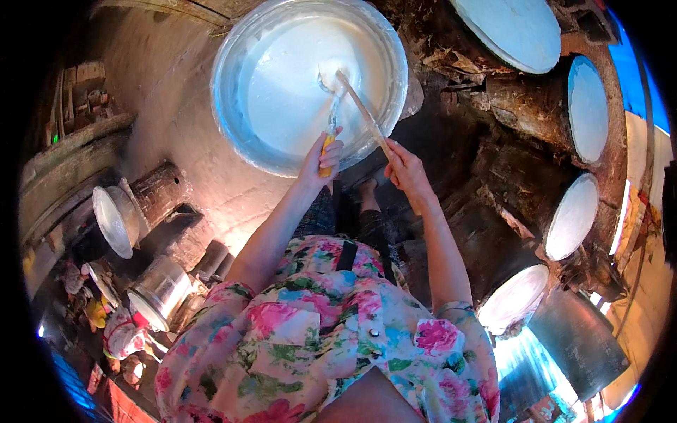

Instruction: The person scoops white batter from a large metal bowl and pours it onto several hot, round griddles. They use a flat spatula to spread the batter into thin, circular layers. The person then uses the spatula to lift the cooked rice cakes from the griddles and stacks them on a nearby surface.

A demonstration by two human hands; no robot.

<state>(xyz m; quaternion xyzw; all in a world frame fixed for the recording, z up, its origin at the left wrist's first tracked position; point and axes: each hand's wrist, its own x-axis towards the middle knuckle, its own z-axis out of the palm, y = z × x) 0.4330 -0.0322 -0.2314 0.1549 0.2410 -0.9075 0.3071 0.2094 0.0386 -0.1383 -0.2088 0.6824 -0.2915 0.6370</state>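
A large round metal basin (pixel 225 108) stands before me, holding a whitish liquid (pixel 288 79). My left hand (pixel 322 158) is closed around the yellow handle of a metal ladle (pixel 333 113), whose bowl lies at the liquid near the middle of the basin. In my right hand (pixel 406 168) is a long wooden stick (pixel 365 112); its far tip meets the liquid just right of the ladle's bowl. Both hands are at the basin's near rim, the right one a little farther to the side. How deep the two tools reach cannot be told.
Along the right stand several dark pots with pale round tops, among them a large one (pixel 510 31) and a smaller one (pixel 588 108). A metal pot (pixel 161 291) and a pan (pixel 113 222) are at the left, near a wooden ledge (pixel 79 145). My bare feet are below the basin.
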